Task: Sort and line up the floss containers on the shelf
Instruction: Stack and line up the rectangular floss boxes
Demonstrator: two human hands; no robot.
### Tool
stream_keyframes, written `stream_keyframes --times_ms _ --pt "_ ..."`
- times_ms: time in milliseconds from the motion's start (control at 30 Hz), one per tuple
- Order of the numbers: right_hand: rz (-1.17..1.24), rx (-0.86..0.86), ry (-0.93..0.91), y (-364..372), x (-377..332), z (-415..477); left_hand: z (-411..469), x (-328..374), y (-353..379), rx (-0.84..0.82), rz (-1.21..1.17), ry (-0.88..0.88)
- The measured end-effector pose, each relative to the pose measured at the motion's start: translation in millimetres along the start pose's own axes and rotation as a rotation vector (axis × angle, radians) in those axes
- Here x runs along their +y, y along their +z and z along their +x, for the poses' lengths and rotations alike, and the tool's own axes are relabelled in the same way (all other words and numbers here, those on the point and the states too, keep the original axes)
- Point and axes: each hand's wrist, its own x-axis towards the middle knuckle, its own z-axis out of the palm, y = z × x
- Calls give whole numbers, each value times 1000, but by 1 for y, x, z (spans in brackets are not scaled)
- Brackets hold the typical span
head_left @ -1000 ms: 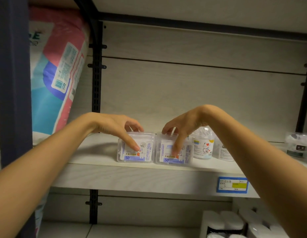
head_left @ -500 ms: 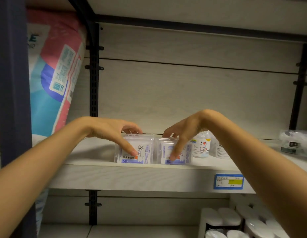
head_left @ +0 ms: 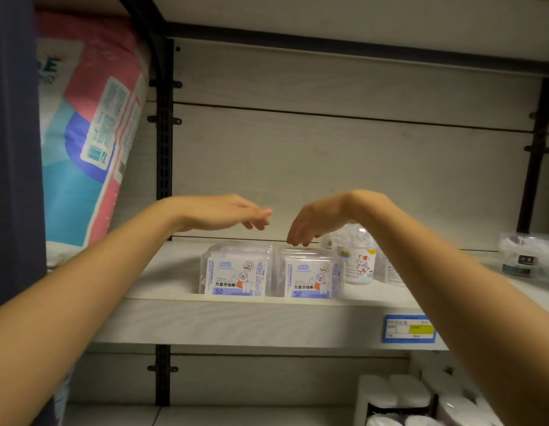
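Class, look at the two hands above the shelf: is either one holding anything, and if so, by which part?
Nothing is held. The left hand and right hand hover open above the two square floss boxes, which stand side by side on the shelf.

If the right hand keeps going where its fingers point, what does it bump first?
Probably the right-hand clear square floss box: the right hand points its fingers down just above its lid, though depth is unclear.

You read "方盒牙线棒" and "50" on both clear square plastic floss boxes (head_left: 236, 273) (head_left: 310, 276); the blue shelf price tag (head_left: 409, 329) is illegible.
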Motion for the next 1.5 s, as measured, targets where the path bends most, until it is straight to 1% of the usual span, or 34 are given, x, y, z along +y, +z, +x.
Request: stream_keyframes --times_ms 67,200,267,367,433,500,567,633,733,800,867,933,1000,1067,1167,1267,1333,1433,1500 --pt "-88 -70 34 2 1 14 10 5 4 -25 13 -6" --pt "-82 -128 67 0 0 27 24 7 12 -76 32 -31" --pt "-70 -184 77 -3 0 29 27 7 13 -123 51 -43" --pt "-145 -277 99 -4 1 38 31 5 15 -171 78 -54" --pt "-230 -274 100 -1 1 45 34 4 16 -164 71 -60" --pt "-233 -231 76 0 0 51 36 3 16 -130 56 -71" --pt "-163 -157 58 -3 3 52 39 1 16 -72 62 -48" --pt "-37 -89 32 -10 7 45 39 -4 13 8 53 23" --pt "206 -45 -14 -23 15 25 39 -9 7 80 7 156" --pt "312 -35 -48 -30 17 11 38 -8 5 145 1 219" --pt "400 -11 -87 -33 17 3 40 -6 3 240 -84 285" --pt "446 53 -123 -35 16 -6 39 -4 2 306 -189 300" --pt "362 161 -179 -37 18 -16 39 -2 0 298 -260 281" --pt "239 252 -244 -38 21 -22 39 -1 -1 287 -273 272" --pt "153 312 -254 -36 25 -22 40 2 -2 274 -271 240" --pt "160 294 -225 -31 26 -18 41 3 -1 212 -248 196" --pt "125 259 -192 -25 26 -14 42 4 1 149 -179 179" --pt "12 191 -150 -16 24 -6 45 7 9 55 -50 141" --pt "-63 158 -129 -13 20 -3 47 9 11 6 -8 111"
